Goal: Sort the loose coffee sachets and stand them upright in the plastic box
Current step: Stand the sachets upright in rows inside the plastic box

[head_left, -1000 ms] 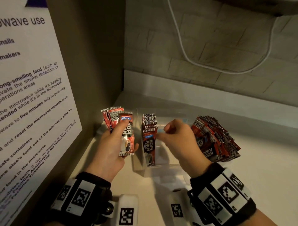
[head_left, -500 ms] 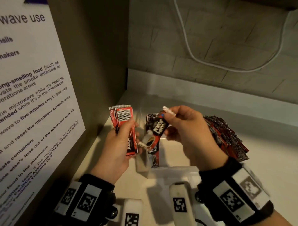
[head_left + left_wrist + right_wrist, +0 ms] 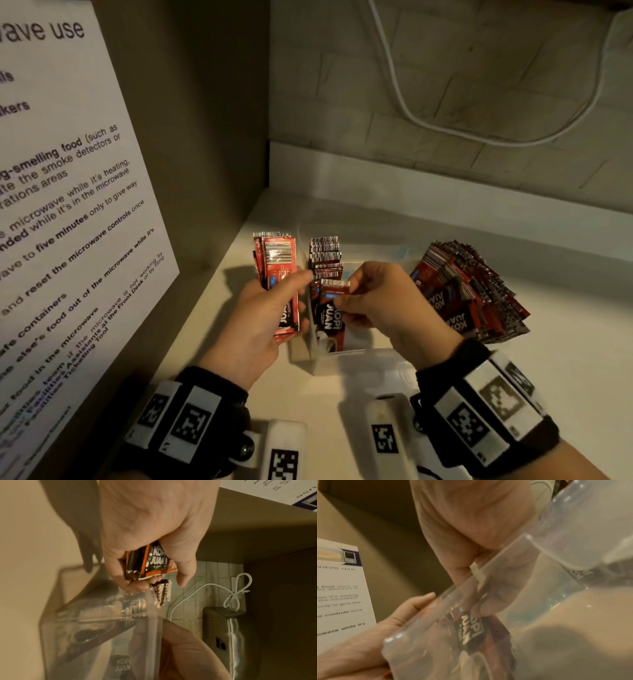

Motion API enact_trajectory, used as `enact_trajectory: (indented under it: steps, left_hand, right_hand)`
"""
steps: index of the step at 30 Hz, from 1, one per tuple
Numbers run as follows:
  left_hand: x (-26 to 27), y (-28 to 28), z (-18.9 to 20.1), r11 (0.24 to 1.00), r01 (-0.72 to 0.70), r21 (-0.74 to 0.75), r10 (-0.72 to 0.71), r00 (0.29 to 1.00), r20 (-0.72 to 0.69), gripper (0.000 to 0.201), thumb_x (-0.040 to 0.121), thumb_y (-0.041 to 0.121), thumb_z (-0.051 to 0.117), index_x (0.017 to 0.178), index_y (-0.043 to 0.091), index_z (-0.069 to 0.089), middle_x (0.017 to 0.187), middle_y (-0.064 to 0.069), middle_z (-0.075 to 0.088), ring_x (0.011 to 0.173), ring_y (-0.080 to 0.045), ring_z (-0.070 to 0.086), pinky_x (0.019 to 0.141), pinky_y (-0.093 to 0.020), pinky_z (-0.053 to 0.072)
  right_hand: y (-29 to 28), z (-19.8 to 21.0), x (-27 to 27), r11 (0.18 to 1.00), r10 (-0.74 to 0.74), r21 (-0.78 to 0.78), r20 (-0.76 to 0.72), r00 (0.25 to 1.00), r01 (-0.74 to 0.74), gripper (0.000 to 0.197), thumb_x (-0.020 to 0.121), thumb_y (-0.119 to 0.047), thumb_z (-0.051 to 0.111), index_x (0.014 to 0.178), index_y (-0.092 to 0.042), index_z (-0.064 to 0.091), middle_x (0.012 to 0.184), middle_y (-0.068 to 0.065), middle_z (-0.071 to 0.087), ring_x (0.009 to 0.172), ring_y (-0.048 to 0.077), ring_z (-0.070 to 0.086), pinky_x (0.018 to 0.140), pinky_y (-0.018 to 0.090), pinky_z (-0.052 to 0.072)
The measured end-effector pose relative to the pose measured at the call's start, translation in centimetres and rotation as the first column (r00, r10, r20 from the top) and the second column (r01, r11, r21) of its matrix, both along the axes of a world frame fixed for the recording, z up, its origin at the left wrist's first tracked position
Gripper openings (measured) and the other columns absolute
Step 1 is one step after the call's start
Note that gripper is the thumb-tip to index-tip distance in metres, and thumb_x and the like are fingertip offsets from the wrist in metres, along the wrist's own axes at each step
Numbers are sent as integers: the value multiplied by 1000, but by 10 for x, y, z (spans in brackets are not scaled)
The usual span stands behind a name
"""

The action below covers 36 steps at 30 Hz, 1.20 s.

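Note:
My left hand grips a bundle of red sachets, upright, just left of the clear plastic box. A row of dark sachets stands upright along the box's left side. My right hand pinches the top of one dark sachet at the front of that row, upright inside the box. The left wrist view shows the red bundle in my left hand's curled fingers. In the right wrist view my right hand's fingers and the dark sachet show through the box wall.
A large fanned pile of sachets lies to the right of my right hand. A wall with a printed microwave notice stands close on the left. A white cable hangs on the back wall. A metal appliance sits in the corner.
My right hand has brought the dark sachet from a tilt above the box down upright to the front of the standing row. My left hand still holds the red bundle.

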<state>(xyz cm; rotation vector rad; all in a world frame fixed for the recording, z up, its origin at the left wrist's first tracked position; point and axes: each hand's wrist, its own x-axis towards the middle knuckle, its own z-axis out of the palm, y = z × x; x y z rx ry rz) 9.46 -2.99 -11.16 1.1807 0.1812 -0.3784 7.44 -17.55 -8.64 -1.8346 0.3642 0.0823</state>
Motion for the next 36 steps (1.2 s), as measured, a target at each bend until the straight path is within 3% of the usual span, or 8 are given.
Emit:
enact_trajectory:
  steps: [5,10,13,17,21,24,30,36]
  left_hand:
    - [-1,1,-1,995,58,76,-62,997,52,30,78,-9,67,96,15,64,70,0,70,56,-9,66,52,-24,49]
    - [0,0,-2,995,45,91,-49,998,46,32,78,-12,63,92,16,64,73,-3,70,57,-13,66,51,-24,49]
    - [0,-1,-3,997,41,69,-43,998,34,27,80,-9,64,90,16,63,67,-2,66,52,-12,62,47,-23,48]
    - [-1,-1,-3,997,51,59,-53,998,29,23,81,-6,64,86,16,63,55,2,60,44,-9,56,44,-20,46]
    - [0,-1,-4,997,44,63,-46,998,30,22,82,-4,64,84,18,64,59,0,59,46,-10,55,44,-20,46]
    - [0,-2,-4,997,36,69,-39,999,37,22,83,-5,61,82,17,64,58,0,57,46,-10,53,44,-20,45]
    - [1,-1,-5,996,50,74,-53,998,43,19,83,-5,60,86,13,64,60,-4,57,49,-12,54,45,-20,46]
    - [3,1,-5,999,29,37,-30,999,13,17,85,0,63,99,9,65,62,-3,58,53,-12,55,45,-22,49]
  right_hand:
    - [4,-8,0,978,40,-204,3,999,-39,27,77,-6,76,85,-8,50,65,7,61,53,18,62,55,34,56]
    - [6,-12,3,916,180,-326,-194,964,-236,67,60,-7,85,117,-10,51,96,11,65,83,26,67,75,43,59]
    - [10,-14,4,805,282,-483,-200,939,-344,40,73,-13,76,110,-12,62,103,8,68,92,24,65,81,35,55]
    - [12,-16,6,762,248,-585,-129,960,-276,27,85,-17,63,112,-13,62,104,9,68,93,25,63,68,24,41]
    - [15,-12,8,701,341,-622,-137,930,-348,27,91,-13,54,117,-6,57,115,15,61,105,31,56,86,35,47]
    - [17,-13,8,671,398,-605,-196,896,-430,32,94,-12,46,124,-5,52,122,20,51,111,35,48,96,41,42]
    - [17,-13,7,739,364,-522,-224,904,-426,37,94,-12,46,131,-6,46,125,17,45,117,32,43,100,39,40]
    - [15,-15,6,870,265,-380,-180,947,-316,42,79,-20,67,119,-12,54,115,10,56,97,27,62,82,42,56]
